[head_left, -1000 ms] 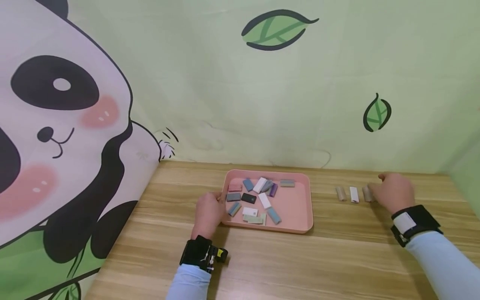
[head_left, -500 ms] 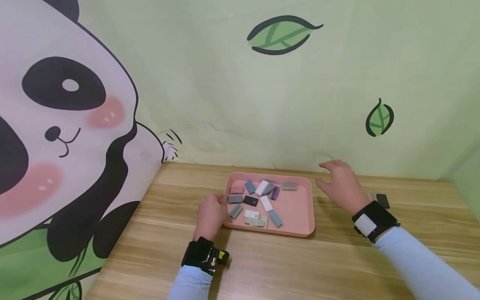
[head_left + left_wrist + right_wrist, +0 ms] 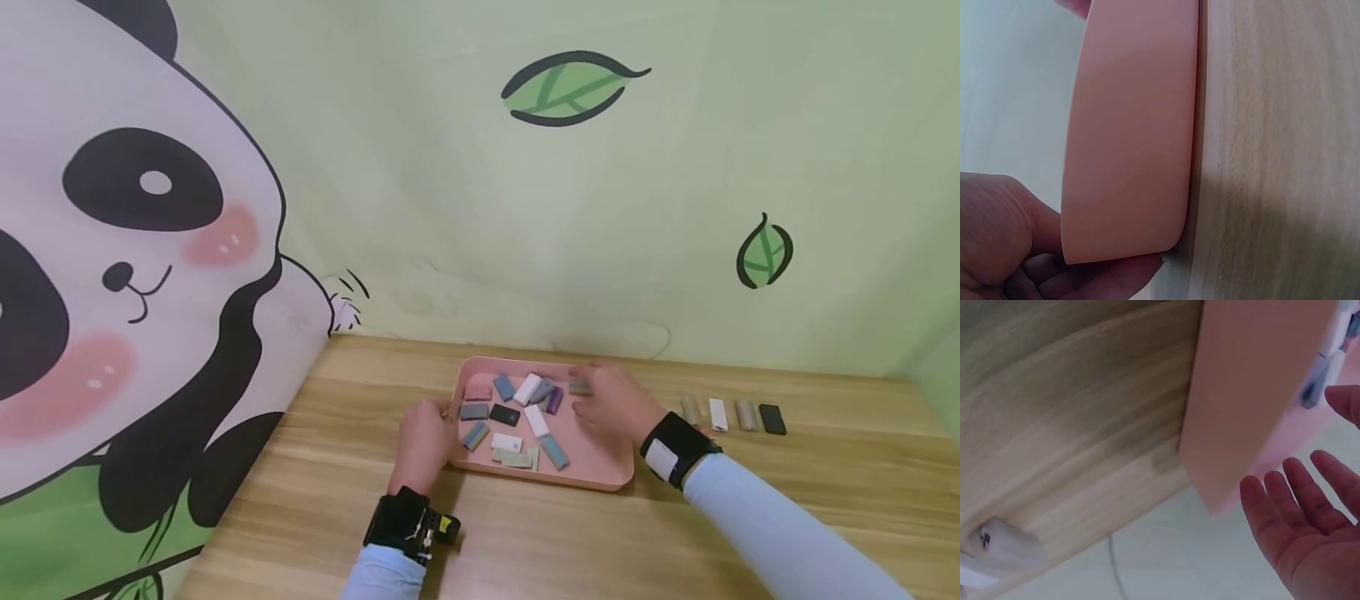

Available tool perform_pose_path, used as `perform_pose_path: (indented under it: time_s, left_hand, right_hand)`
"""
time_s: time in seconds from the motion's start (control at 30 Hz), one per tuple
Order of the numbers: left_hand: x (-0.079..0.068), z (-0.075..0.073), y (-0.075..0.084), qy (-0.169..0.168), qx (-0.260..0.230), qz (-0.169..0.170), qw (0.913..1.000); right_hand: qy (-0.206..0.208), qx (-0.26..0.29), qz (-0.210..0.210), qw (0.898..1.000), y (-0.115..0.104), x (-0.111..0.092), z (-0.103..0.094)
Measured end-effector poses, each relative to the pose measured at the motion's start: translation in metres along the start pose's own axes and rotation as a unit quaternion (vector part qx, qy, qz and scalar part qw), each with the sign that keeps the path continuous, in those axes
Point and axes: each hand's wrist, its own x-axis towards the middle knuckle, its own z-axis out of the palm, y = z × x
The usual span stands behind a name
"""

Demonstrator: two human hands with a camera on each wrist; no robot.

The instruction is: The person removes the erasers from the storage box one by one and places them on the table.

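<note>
A pink tray (image 3: 600, 477) on the wooden table holds several small rectangular blocks. My left hand (image 3: 422, 442) pinches its left rim; in the left wrist view the thumb and curled fingers (image 3: 1110, 278) are on either side of the wall. My right hand (image 3: 617, 402) hovers over the tray's right end, thumb and fingers spread around a grey-blue block (image 3: 578, 387) near the back right corner. The right wrist view shows the fingers (image 3: 1297, 494) parted and nothing gripped. Closest to that hand otherwise are a purple block (image 3: 554, 401) and a white block (image 3: 536, 421).
Right of the tray, a row stands on the table: a beige block (image 3: 691, 411), a white block (image 3: 717, 414), a greyish block (image 3: 746, 415) and a black block (image 3: 772, 419). Behind rises a green wall cloth (image 3: 450, 208) with a panda print.
My right hand has left the right end of the row, where a black block now lies, and has swung left over the tray. My left hand keeps its place on the rim.
</note>
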Motion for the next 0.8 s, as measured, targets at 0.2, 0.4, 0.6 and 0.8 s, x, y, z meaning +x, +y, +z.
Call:
perform_pose_path:
  time_s: [0.2,0.4,0.6,0.8]
  left_hand:
    - [0.001,-0.001,0.002,0.006,0.007,0.011,0.9999]
    - [0.001,-0.001,0.003,0.014,0.014,0.011,0.9997]
    - [0.0,-0.001,0.003,0.013,0.018,0.006,0.9997]
    - [-0.001,0.0,0.001,0.007,0.017,-0.004,0.9998]
  right_hand:
    - [-0.011,-0.007,0.003,1.0,0.006,0.006,0.006]
    - [-0.011,-0.016,0.003,1.0,0.01,0.008,0.011]
    - [-0.02,-0.016,0.025,0.999,0.011,0.01,0.015]
    - [-0.023,-0.03,0.026,0.999,0.01,0.011,0.02]
